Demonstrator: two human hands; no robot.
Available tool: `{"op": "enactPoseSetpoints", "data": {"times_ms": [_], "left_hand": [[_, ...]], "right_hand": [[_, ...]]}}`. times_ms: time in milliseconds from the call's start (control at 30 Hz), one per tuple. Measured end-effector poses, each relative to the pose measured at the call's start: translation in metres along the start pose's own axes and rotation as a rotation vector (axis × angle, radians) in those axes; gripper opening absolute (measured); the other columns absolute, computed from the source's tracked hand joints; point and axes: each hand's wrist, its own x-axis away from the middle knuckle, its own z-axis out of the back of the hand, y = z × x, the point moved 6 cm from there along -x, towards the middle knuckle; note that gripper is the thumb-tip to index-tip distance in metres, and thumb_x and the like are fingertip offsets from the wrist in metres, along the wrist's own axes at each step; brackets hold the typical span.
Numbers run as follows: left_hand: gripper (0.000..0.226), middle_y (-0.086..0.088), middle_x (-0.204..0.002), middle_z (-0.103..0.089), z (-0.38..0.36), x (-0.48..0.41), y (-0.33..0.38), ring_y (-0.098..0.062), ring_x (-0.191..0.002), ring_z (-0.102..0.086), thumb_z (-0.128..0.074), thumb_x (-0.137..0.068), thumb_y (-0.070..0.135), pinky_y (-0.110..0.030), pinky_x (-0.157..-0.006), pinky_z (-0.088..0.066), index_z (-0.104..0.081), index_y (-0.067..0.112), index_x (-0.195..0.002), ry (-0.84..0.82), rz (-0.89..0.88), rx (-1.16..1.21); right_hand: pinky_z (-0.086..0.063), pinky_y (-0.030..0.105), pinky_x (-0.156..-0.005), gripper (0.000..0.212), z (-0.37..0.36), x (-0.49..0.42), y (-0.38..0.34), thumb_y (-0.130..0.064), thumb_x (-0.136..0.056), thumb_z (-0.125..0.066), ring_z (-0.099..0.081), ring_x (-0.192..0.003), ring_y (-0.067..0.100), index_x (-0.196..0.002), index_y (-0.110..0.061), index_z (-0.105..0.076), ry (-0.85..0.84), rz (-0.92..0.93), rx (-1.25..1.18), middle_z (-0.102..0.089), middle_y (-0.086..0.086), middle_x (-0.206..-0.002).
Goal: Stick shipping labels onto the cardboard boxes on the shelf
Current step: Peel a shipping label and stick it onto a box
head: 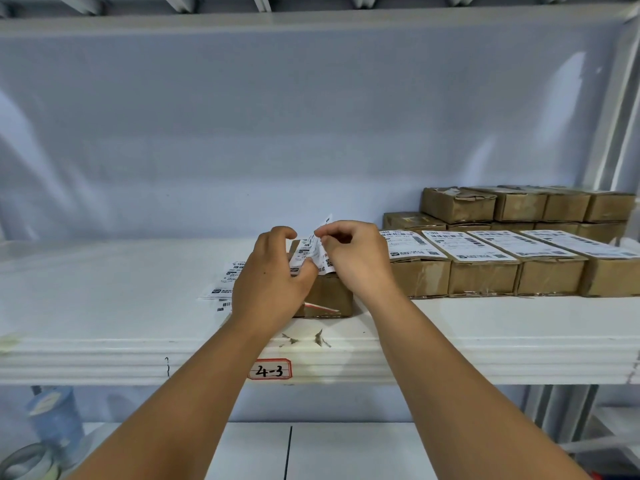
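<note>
White shelf (104, 289), curled barcode-printed label (313, 249) between left hand (268, 278) and right hand (356, 258)

White shelf board (104, 289) carries one brown cardboard box (330, 296) beneath the fingers (341, 230), loose white printed labels (225, 280) just left of them, and a row of labelled brown cardboard boxes (485, 280) to their right.

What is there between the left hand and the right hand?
In the head view, a label, pinched by the left hand and the right hand, over a box.
</note>
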Motion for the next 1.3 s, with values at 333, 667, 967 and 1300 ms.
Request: {"op": "enactPoseSetpoints", "data": {"times_ms": [333, 667, 967, 1300], "left_hand": [[0.054, 0.009, -0.120, -0.056, -0.005, 0.001, 0.006, -0.016, -0.113, -0.047, -0.036, -0.083, 0.061, -0.038, -0.083, -0.047, -0.046, 0.024, -0.120, -0.074, -0.071, -0.033], [0.033, 0.015, -0.105, -0.062, -0.008, 0.000, 0.004, -0.012, -0.099, -0.037, -0.036, -0.086, 0.047, -0.032, -0.074, -0.041, -0.061, 0.033, -0.104, -0.105, -0.003, -0.051], [0.029, 0.014, -0.096, -0.061, -0.005, 0.002, 0.006, -0.010, -0.096, -0.036, -0.039, -0.089, 0.044, -0.031, -0.068, -0.040, -0.062, 0.031, -0.100, -0.094, 0.008, -0.025], [0.027, 0.011, -0.103, -0.066, 0.001, 0.004, 0.006, -0.013, -0.105, -0.045, -0.043, -0.089, 0.029, -0.030, -0.079, -0.043, -0.067, 0.026, -0.102, -0.031, 0.001, 0.005]], "right_hand": [[-0.048, 0.026, -0.085, 0.022, 0.002, 0.002, 0.002, -0.013, -0.083, -0.057, -0.060, -0.089, 0.010, -0.091, -0.030, -0.068, 0.044, -0.066, -0.076, -0.063, -0.012, -0.086], [-0.035, 0.021, -0.093, 0.022, 0.009, 0.026, -0.010, -0.021, -0.092, -0.052, -0.056, -0.103, 0.016, -0.103, -0.015, -0.069, -0.073, 0.035, 0.374, -0.066, -0.002, -0.105], [-0.034, 0.016, -0.085, 0.034, 0.014, 0.046, -0.003, -0.037, -0.096, -0.050, -0.055, -0.110, 0.012, -0.118, -0.016, -0.066, -0.096, 0.044, 0.309, -0.065, -0.001, -0.118], [-0.040, 0.012, -0.075, 0.030, 0.019, 0.047, 0.010, -0.040, -0.096, -0.051, -0.058, -0.094, 0.004, -0.110, -0.021, -0.069, -0.093, -0.043, 0.098, -0.068, -0.010, -0.101]]}}
